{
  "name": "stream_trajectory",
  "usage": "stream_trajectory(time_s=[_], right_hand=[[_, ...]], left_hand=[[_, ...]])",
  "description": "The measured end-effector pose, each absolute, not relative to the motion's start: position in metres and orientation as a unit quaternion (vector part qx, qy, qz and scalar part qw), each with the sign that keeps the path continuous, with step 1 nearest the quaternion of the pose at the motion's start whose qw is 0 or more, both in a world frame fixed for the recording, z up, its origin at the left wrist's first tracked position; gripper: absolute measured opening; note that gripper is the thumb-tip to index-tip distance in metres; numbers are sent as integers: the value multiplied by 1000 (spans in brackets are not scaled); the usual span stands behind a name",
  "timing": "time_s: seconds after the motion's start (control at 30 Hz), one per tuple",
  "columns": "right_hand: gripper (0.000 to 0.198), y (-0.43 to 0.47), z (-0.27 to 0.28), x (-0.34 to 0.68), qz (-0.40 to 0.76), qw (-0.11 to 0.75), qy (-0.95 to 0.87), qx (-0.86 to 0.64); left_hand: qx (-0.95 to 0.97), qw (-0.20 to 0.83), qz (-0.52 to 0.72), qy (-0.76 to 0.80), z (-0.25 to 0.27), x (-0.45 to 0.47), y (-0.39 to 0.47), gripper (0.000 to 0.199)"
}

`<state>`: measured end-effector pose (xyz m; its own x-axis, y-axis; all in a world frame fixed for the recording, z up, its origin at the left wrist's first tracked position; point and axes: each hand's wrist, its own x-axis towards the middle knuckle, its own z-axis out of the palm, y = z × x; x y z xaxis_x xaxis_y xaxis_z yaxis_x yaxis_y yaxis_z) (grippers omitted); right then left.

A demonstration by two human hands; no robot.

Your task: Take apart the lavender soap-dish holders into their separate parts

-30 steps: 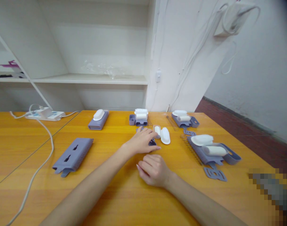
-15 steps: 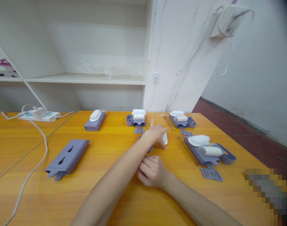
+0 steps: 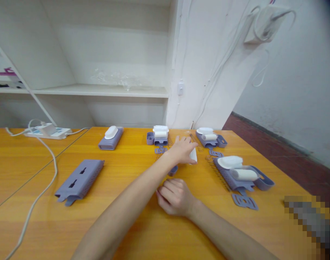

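Observation:
My left hand (image 3: 183,150) reaches across the middle of the table, its thumb and fingers closed around a white oval plastic piece (image 3: 193,156) by the edges. Partly hidden under that wrist is a small purple box-shaped part (image 3: 173,170). My right hand (image 3: 176,198) rests on the table as a fist, just below the left forearm; nothing shows in it. To the right lies a purple housing (image 3: 232,181) with a white oval piece (image 3: 230,162) and a white roll (image 3: 244,175) on top, a purple tray (image 3: 263,180) beside it and a flat purple cutout plate (image 3: 244,201) in front.
Similar sets stand at the back, one in the middle (image 3: 161,135) and one to the right (image 3: 206,137). On the left lie a slotted purple housing (image 3: 79,180) and another with a white top (image 3: 111,138). A power strip (image 3: 48,131) trails a white cable (image 3: 50,180).
My left hand has shifted slightly right, and its spread fingers have closed on the white oval piece, which now stands tilted. My right hand has stayed in place.

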<state>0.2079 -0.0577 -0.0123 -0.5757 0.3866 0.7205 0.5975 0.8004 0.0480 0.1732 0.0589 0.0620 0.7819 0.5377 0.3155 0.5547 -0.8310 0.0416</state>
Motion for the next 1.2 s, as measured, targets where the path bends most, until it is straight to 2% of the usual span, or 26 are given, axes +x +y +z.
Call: stream_trajectory(time_s=[0.13, 0.23, 0.33, 0.4, 0.6, 0.73, 0.93, 1.1, 1.2], right_hand=[[23, -59, -10, 208, -137, 353, -878, -294], [22, -59, -8, 208, -133, 351, -880, -293], [22, -59, -8, 208, -127, 352, -880, -291], [22, -59, -9, 207, -123, 355, -880, -290], [21, -58, -10, 208, -108, 355, -883, -287], [20, -59, -9, 208, -105, 354, -882, -292], [21, -59, -8, 208, -110, 358, -880, -291], [21, -59, -8, 209, -113, 357, -880, -292], [20, -60, -7, 209, -121, 363, -877, -290]], left_hand=[[-914, 26, -206, -348, 81, 135, 45, 66], [-858, 59, -193, -473, 93, 87, 33, 56], [-772, 100, -133, -614, 101, 24, 24, 55], [-718, 119, -78, -682, 103, -22, 21, 63], [-632, 69, 50, -770, 94, -121, 14, 77], [-615, 33, 52, -786, 84, -132, 5, 84], [-661, 192, -33, -724, 97, -86, -3, 78], [-816, 103, -125, -555, 88, -6, 11, 55], [-885, 33, -128, -447, 70, 42, 20, 54]])
